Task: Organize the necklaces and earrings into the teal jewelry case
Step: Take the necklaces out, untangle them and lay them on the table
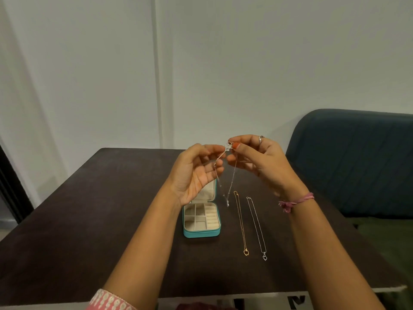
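Silver chain point(232, 175) hangs in the air above the table, its top end pinched by the right hand point(257, 157) fingertips, left hand point(196, 173) fingers curled at the other strand; it dangles just right of the open teal case point(201, 233), whose compartments look bare. 2 more necklaces, gold necklace point(241, 222) and silver necklace point(257, 227), lie flat to the right of the case, so by my read nearly all remains; no earrings visible. Dark table point(89, 220) has free room left and front, sofa point(357, 164) crowds its right edge.

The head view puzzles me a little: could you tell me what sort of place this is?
Probably a room in a home: a dark table stands against a plain white wall, a blue upholstered seat sits beside it, and a teal jewelry case lies open on the table.
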### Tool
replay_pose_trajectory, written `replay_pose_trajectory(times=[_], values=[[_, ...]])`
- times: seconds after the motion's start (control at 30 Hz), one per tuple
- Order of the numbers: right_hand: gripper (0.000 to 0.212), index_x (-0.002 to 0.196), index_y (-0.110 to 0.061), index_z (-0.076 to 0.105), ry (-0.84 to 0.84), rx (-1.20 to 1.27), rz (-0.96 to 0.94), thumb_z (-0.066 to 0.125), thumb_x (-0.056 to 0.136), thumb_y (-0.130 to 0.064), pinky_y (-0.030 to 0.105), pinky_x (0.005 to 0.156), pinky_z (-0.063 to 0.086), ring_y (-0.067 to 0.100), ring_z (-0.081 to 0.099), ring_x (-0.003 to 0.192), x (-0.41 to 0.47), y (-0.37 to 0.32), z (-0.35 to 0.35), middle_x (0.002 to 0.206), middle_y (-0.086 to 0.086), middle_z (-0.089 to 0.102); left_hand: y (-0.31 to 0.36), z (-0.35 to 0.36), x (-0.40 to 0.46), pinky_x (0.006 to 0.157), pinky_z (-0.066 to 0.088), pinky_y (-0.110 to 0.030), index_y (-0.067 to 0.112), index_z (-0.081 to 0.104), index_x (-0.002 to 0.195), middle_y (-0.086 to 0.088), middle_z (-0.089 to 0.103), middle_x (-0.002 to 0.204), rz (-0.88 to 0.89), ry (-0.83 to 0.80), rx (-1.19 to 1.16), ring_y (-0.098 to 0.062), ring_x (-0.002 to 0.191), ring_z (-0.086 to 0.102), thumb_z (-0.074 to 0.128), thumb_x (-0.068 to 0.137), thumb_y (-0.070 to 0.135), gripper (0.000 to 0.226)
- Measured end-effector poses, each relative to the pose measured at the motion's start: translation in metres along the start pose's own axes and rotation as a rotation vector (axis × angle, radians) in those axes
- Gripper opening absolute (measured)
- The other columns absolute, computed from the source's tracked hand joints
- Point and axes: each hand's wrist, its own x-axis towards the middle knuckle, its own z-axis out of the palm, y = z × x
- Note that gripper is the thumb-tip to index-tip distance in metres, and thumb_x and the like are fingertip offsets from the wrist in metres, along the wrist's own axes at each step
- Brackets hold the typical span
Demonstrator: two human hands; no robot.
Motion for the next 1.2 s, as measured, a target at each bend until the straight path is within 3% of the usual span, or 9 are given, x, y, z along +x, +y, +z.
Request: replay_pose_trajectory(times=[0.1, 0.2, 0.33, 0.43, 0.63, 0.87, 0.97, 1.07, 1.2], values=[[0.016, 0.102, -0.008, 0.066, -0.013, -0.041, -0.024, 0.054, 0.093, -0.004, 0.026, 0.077, 0.058, 0.018, 0.065, 0.08, 0.0, -0.001, 0.001, 0.092, 0.013, 0.066, 0.001, 0.005, -0.001, 0.051, 0.047, -0.014, 0.006, 0.065, 0.098, -0.003, 0.066, 0.074, 0.005, 0.004, 0.185, -0.005, 0.057, 0.052, 0.061, 0.088, 0.011, 0.012], [0.016, 0.103, -0.009, 0.065, -0.019, -0.073, -0.039, 0.054, 0.092, -0.005, 0.027, 0.078, 0.058, 0.022, 0.062, 0.084, -0.001, -0.003, 0.0, 0.095, 0.018, 0.064, 0.001, 0.008, 0.0, 0.05, 0.043, -0.012, 0.008, 0.068, 0.099, -0.001, 0.067, 0.075, 0.029, 0.046, 0.294, -0.003, 0.057, 0.05, 0.065, 0.087, 0.01, 0.012], [0.016, 0.1, -0.01, 0.066, -0.014, -0.043, -0.038, 0.054, 0.092, -0.004, 0.026, 0.077, 0.058, 0.017, 0.061, 0.078, -0.002, -0.005, 0.0, 0.091, 0.011, 0.066, 0.001, 0.011, -0.001, 0.051, 0.043, -0.012, 0.01, 0.071, 0.091, -0.001, 0.064, 0.075, 0.079, 0.12, 0.354, -0.002, 0.058, 0.05, 0.068, 0.084, 0.01, 0.007], [0.015, 0.099, -0.01, 0.067, 0.002, -0.049, -0.042, 0.056, 0.091, -0.004, 0.03, 0.079, 0.058, 0.014, 0.061, 0.074, -0.001, -0.006, -0.002, 0.088, 0.007, 0.068, 0.002, 0.013, -0.003, 0.052, 0.044, -0.013, 0.011, 0.072, 0.093, 0.004, 0.063, 0.067, 0.107, 0.133, 0.368, -0.002, 0.056, 0.051, 0.069, 0.083, 0.009, 0.01], [0.015, 0.098, -0.011, 0.066, 0.02, -0.052, -0.034, 0.054, 0.093, -0.005, 0.035, 0.08, 0.058, 0.015, 0.061, 0.071, -0.001, -0.006, -0.002, 0.087, 0.008, 0.066, 0.004, 0.017, -0.006, 0.052, 0.042, -0.014, 0.01, 0.072, 0.1, 0.002, 0.069, 0.077, 0.161, 0.136, 0.436, -0.001, 0.06, 0.053, 0.067, 0.086, 0.011, 0.015], [0.015, 0.096, -0.014, 0.067, 0.007, -0.082, -0.046, 0.056, 0.092, -0.004, 0.033, 0.08, 0.057, 0.016, 0.063, 0.074, -0.003, -0.005, -0.003, 0.086, 0.002, 0.069, 0.007, 0.019, -0.007, 0.057, 0.044, -0.017, 0.018, 0.074, 0.093, 0.01, 0.068, 0.069, 0.198, 0.177, 0.537, -0.001, 0.061, 0.054, 0.07, 0.084, 0.016, 0.01], [0.009, 0.093, -0.015, 0.068, 0.009, -0.11, -0.055, 0.062, 0.087, -0.018, 0.036, 0.083, 0.057, 0.021, 0.062, 0.081, -0.002, -0.005, -0.004, 0.089, 0.004, 0.069, 0.008, 0.019, -0.007, 0.058, 0.046, -0.016, 0.019, 0.075, 0.094, 0.01, 0.07, 0.072, 0.226, 0.192, 0.597, 0.001, 0.061, 0.055, 0.071, 0.084, 0.019, 0.011], [0.022, 0.092, -0.015, 0.07, 0.021, -0.186, -0.085, 0.067, 0.078, -0.031, 0.042, 0.084, 0.057, 0.019, 0.062, 0.079, -0.001, -0.004, -0.005, 0.09, 0.007, 0.068, 0.008, 0.021, -0.007, 0.055, 0.045, -0.014, 0.019, 0.074, 0.093, 0.01, 0.07, 0.071, 0.266, 0.19, 0.658, 0.003, 0.058, 0.054, 0.07, 0.084, 0.019, 0.01], [0.007, 0.091, -0.015, 0.069, 0.052, -0.249, -0.142, 0.065, 0.087, -0.019, 0.04, 0.08, 0.058, 0.014, 0.063, 0.075, 0.0, -0.003, -0.005, 0.089, 0.005, 0.068, 0.009, 0.02, -0.007, 0.055, 0.046, -0.013, 0.021, 0.075, 0.091, 0.006, 0.07, 0.074, 0.313, 0.205, 0.751, 0.002, 0.059, 0.055, 0.069, 0.086, 0.022, 0.008]])
